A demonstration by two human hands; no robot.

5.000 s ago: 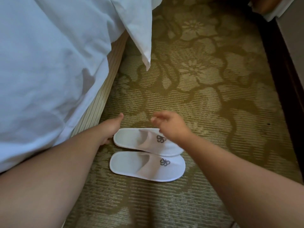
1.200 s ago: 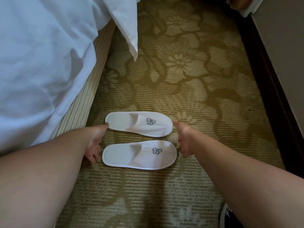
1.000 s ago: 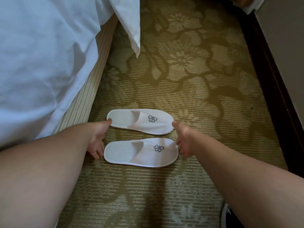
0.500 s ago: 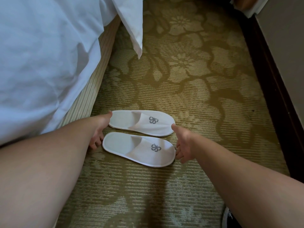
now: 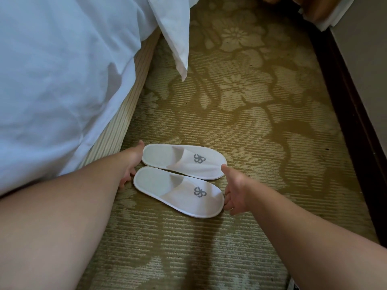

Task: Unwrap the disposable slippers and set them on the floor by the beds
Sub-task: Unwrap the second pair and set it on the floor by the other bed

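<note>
Two white disposable slippers with grey logos lie flat on the carpet beside the bed, toes to the right. The far slipper (image 5: 182, 161) and the near slipper (image 5: 178, 191) touch along their sides. My left hand (image 5: 130, 164) rests at their heel ends, thumb against the far slipper's heel. At the toe ends is my right hand (image 5: 234, 189), thumb touching the far slipper's toe, fingers by the near slipper's toe. Both hands are spread and hold nothing. No wrapper is in view.
The bed (image 5: 117, 126) with a white duvet (image 5: 58, 80) runs along the left; a duvet corner (image 5: 178, 42) hangs over the floor. Patterned green carpet (image 5: 251, 105) fills the aisle. A dark skirting board (image 5: 351, 114) and wall bound the right side.
The two slippers have been pushed together until their sides touch, and both are now slightly angled. My hands stay at the heel and toe ends.
</note>
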